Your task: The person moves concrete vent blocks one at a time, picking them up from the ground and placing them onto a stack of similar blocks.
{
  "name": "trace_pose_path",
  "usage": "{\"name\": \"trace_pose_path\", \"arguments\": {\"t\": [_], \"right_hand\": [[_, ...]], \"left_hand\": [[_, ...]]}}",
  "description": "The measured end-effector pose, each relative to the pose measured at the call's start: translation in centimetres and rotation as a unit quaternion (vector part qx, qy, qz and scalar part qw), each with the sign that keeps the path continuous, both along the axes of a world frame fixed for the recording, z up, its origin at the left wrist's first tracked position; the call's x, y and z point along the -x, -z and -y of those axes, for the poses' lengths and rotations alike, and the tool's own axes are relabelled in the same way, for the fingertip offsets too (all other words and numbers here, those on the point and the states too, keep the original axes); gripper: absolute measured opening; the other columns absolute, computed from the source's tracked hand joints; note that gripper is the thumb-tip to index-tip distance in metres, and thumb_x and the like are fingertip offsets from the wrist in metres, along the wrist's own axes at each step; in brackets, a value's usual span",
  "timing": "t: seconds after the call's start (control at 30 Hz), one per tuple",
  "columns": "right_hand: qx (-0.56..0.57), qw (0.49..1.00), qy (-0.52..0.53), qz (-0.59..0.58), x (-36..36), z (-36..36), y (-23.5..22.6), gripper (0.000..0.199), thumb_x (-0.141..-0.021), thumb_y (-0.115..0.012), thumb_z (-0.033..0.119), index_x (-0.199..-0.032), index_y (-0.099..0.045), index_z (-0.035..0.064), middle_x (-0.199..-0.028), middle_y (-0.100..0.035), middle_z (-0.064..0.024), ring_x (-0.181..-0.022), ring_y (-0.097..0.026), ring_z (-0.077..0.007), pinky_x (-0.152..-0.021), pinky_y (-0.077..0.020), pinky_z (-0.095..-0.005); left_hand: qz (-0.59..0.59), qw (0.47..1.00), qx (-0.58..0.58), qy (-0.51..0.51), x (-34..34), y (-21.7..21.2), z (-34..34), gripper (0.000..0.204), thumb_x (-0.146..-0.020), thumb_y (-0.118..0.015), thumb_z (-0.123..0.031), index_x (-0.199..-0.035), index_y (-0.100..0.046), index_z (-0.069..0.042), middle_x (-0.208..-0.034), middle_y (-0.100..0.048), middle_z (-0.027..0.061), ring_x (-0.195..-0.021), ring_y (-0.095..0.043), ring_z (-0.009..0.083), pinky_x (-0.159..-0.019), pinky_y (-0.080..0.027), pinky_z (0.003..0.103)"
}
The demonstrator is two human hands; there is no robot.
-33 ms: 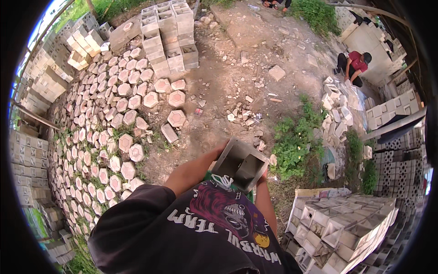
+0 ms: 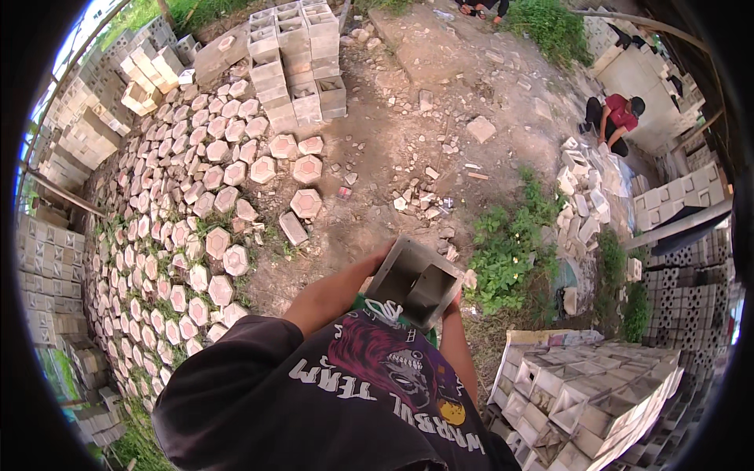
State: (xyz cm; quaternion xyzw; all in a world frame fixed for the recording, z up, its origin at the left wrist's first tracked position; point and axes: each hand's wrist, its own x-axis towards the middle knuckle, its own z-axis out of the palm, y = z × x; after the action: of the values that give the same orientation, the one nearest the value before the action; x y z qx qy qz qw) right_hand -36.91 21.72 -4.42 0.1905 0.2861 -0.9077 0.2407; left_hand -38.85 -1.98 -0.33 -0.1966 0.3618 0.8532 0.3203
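I hold a grey hollow concrete block (image 2: 415, 281) with two square cavities against my chest, its open side facing up. My left hand (image 2: 380, 256) grips its left upper edge, and my right hand (image 2: 455, 303) grips its right lower side, mostly hidden behind the block. Both forearms come up from my dark printed shirt. Bare dirt lies just beyond the block.
Hexagonal pavers (image 2: 220, 243) cover the ground to the left. Hollow blocks stand stacked at the top (image 2: 302, 59), the lower right (image 2: 597, 385) and the left rim (image 2: 47, 259). Weeds (image 2: 510, 243) grow on the right. A person in a red shirt (image 2: 616, 118) crouches at the upper right.
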Motion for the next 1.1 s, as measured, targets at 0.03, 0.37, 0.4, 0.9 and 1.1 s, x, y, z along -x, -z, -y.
{"name": "trace_pose_path", "arguments": {"t": [0.03,0.37,0.4,0.9,1.1], "right_hand": [[0.0,1.0,-0.013,-0.003,1.7,-0.4,0.0,0.05,-0.096,-0.033,0.044,-0.125,-0.051,0.0077,-0.12,-0.057,-0.0094,-0.106,-0.057,-0.0265,-0.093,-0.0469,-0.0394],[-0.037,0.98,-0.196,-0.023,14.2,3.8,-0.8,0.049,-0.096,-0.034,0.043,-0.126,-0.05,0.0074,-0.119,-0.058,-0.0087,-0.106,-0.057,-0.025,-0.093,-0.0472,-0.038],[-0.031,0.977,-0.211,-0.001,15.4,5.3,-1.2,0.046,-0.096,-0.036,0.041,-0.123,-0.052,0.0066,-0.112,-0.06,-0.0087,-0.102,-0.059,-0.0233,-0.089,-0.0493,-0.037],[-0.026,0.941,-0.327,-0.082,33.1,36.2,-0.1,0.045,-0.096,-0.037,0.043,-0.114,-0.056,0.0073,-0.103,-0.063,-0.0075,-0.095,-0.061,-0.0205,-0.083,-0.0515,-0.0347],[0.013,0.928,-0.363,-0.078,36.8,50.0,-1.6,0.045,-0.096,-0.036,0.043,-0.114,-0.056,0.0072,-0.103,-0.062,-0.0076,-0.094,-0.061,-0.0206,-0.083,-0.0515,-0.0346]], "left_hand": [[0.001,1.0,0.003,-0.016,1.1,-0.2,-0.2,0.062,-0.092,-0.033,-0.055,-0.123,-0.053,-0.006,-0.114,-0.061,0.0104,-0.101,-0.059,0.0239,-0.091,-0.046,0.037],[0.006,0.986,0.028,-0.163,7.0,-0.8,6.0,0.062,-0.091,-0.033,-0.056,-0.123,-0.054,-0.006,-0.112,-0.062,0.0103,-0.099,-0.06,0.0238,-0.09,-0.047,0.037],[0.012,0.983,0.025,-0.183,7.1,-0.6,6.9,0.062,-0.091,-0.033,-0.056,-0.123,-0.054,-0.006,-0.112,-0.062,0.0103,-0.099,-0.06,0.0237,-0.09,-0.047,0.037],[-0.053,0.964,0.022,-0.261,19.5,1.7,36.6,0.063,-0.097,-0.024,-0.053,-0.124,-0.054,-0.005,-0.112,-0.062,0.0107,-0.099,-0.06,0.0234,-0.089,-0.047,0.035],[-0.086,0.939,0.017,-0.332,20.2,1.7,48.6,0.06,-0.098,-0.022,-0.048,-0.128,-0.049,-0.004,-0.117,-0.06,0.0122,-0.103,-0.058,0.0239,-0.092,-0.046,0.036]]}}
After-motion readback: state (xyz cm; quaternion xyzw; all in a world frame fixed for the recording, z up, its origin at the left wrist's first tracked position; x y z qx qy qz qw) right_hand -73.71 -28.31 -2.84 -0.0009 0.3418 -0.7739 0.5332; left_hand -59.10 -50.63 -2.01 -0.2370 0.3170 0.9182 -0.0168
